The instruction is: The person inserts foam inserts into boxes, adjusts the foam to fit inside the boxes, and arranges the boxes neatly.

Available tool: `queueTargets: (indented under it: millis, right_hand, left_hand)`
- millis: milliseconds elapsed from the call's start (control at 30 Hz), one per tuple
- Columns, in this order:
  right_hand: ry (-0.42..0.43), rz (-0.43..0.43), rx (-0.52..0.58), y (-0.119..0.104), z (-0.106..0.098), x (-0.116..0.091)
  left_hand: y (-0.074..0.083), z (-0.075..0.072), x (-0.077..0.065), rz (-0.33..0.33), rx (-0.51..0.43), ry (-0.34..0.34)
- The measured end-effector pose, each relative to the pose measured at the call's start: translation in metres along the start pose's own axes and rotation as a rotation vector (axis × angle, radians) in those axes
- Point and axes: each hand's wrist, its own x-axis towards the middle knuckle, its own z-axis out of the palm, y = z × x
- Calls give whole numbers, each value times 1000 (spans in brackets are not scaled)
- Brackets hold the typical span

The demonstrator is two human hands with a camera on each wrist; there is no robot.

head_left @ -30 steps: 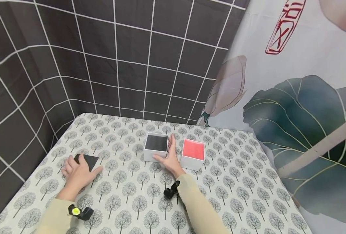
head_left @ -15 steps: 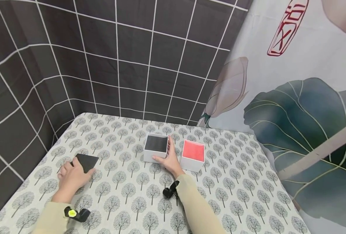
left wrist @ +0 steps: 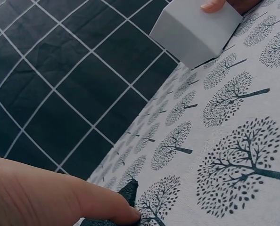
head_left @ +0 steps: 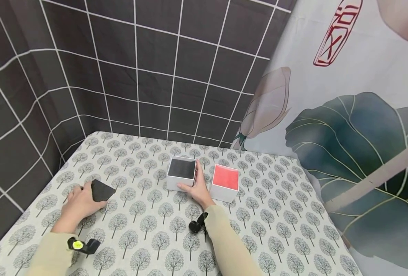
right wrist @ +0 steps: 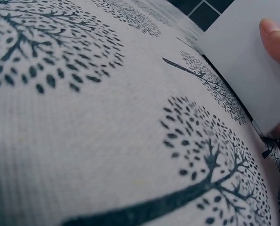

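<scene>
At the left of the head view, my left hand (head_left: 77,205) holds the left side of a thin black square piece (head_left: 102,190), its fingers along the left edge and its thumb at the near corner. Its thumb (left wrist: 109,202) also shows over the piece's dark edge in the left wrist view. What the piece is made of cannot be told. My right hand (head_left: 198,186) grips a white open-topped box (head_left: 179,184) with a black inside, thumb on the near wall and fingers on the right side. The box's plain white wall (right wrist: 243,61) fills the upper right of the right wrist view.
A second white box (head_left: 223,193) with a red inside stands just right of my right hand. Both boxes are on a tree-patterned tablecloth (head_left: 148,245). A dark gridded curtain (head_left: 155,88) hangs behind, and a floral curtain (head_left: 345,153) hangs on the right.
My left hand has shifted left, uncovering more of the black piece, whose outline has turned slightly. The right hand keeps its grip on the white box, which stays in place.
</scene>
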Motion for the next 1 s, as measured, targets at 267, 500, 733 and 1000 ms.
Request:
queueTargets:
  millis: [267,500,733,1000]
  right_hand:
    - [9,-12,-4,1,1,0]
    - [13,15,-11,-1,1,-1]
    - [14,14,-30,-1,0,-3]
    - [16,20,-39,1,0,-2]
  left_hand:
    - [7,3,2,31,-36,76]
    - [20,6,8,91,-60,135]
    - [38,9,15,132,-49,147]
    - [65,7,21,235,-36,193]
